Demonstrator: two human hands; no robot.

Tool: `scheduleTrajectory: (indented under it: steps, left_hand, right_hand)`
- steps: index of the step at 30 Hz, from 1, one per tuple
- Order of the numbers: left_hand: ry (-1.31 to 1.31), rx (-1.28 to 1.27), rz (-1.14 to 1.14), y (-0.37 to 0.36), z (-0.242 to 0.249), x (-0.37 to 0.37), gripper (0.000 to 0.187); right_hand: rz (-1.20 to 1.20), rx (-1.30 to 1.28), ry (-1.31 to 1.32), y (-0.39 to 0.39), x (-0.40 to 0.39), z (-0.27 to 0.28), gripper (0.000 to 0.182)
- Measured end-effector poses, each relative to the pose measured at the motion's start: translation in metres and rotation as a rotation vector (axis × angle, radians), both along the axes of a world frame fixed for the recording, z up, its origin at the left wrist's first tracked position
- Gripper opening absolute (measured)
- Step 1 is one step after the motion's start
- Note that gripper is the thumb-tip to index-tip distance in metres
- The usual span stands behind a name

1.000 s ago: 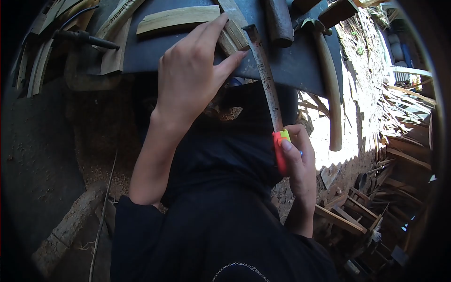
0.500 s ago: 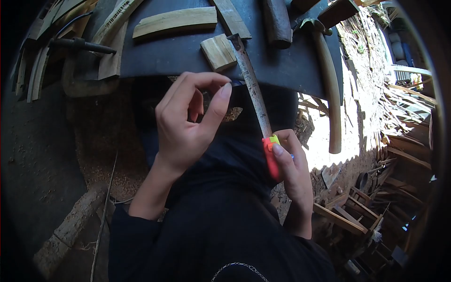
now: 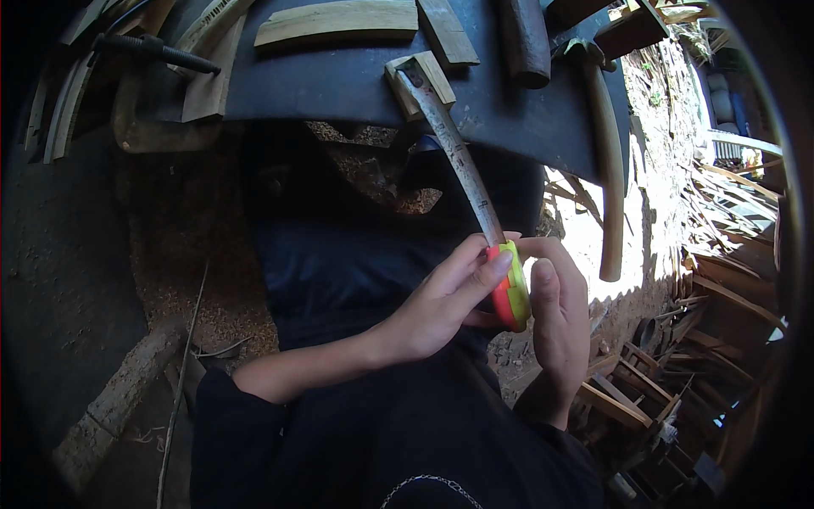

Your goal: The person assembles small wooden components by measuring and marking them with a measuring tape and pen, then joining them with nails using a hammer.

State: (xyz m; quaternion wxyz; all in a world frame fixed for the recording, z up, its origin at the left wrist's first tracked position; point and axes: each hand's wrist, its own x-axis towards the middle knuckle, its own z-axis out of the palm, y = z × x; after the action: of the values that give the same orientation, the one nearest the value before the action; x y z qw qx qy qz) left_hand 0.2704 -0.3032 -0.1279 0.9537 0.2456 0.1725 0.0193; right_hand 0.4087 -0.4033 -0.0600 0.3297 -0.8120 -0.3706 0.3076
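My left hand (image 3: 441, 301) is closed around a red and yellow tape measure (image 3: 515, 293), its thumb on the front of the case and its other fingers partly hidden behind. Close on the right side of the case, my right hand (image 3: 558, 310) has its thumb lifted away and its curved fingers apart from the thumb. The worn metal blade (image 3: 462, 165) runs up from the case to the workbench. Its hooked end overlaps a small wood block (image 3: 441, 83) at the bench's near edge.
Curved wooden pieces (image 3: 335, 25) lie on the dark workbench (image 3: 297, 85). A hammer (image 3: 606, 170) hangs its handle over the right edge, near a dark mallet-like block (image 3: 524, 47). A clamp (image 3: 157, 55) grips the left side. Wood scraps (image 3: 738, 204) litter the ground at right.
My left hand has come down from beside the wood block to grasp the tape case. My right thumb has come off the case, which has turned to show more yellow.
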Motion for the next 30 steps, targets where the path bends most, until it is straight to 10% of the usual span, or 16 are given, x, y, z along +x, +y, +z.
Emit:
scheduleTrajectory:
  steps: [5,12,14,20,30]
  left_hand:
    - [0.009,-0.005,-0.01,0.004,0.003,0.002,0.06]
    - [0.035,0.008,-0.059,0.009,0.008,0.0,0.06]
    - [0.038,0.002,-0.056,0.007,0.007,0.0,0.06]
    - [0.042,-0.068,0.012,-0.001,0.003,0.001,0.054]
    - [0.065,-0.078,-0.023,0.009,0.008,0.0,0.053]
  right_hand:
    - [-0.16,0.12,-0.168,0.005,0.011,0.024,0.043]
    - [-0.176,0.744,-0.041,0.027,0.073,0.02,0.066]
    - [-0.143,0.773,0.372,0.035,0.08,0.027,0.07]
    - [0.077,0.626,0.015,0.101,0.067,-0.007,0.023]
    - [0.188,0.512,0.08,0.144,0.056,-0.028,0.023]
